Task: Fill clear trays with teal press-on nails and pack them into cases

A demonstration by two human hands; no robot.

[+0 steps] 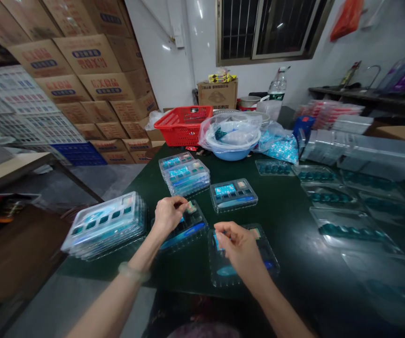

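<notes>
My left hand (169,213), a pale bangle (134,272) on its wrist, is closed in a pinch over a clear plastic tray (202,224). Its fingertips are beside a small pale square piece (190,207); whether they hold anything is hidden. A blue pen-like item (192,230) lies along that tray's near side. My right hand (237,246) is also pinched, above a second clear tray (275,268) with a blue patterned packet (218,241) partly under the fingers. What sits between those fingertips I cannot make out. Behind them lies a filled tray (253,201).
Stacks of filled trays stand at left (105,225) and at the back (188,177). Trays with teal pieces (350,231) spread over the right side. A red basket (183,126), a blue basin (232,152) and a bag of blue packets (280,145) line the far edge.
</notes>
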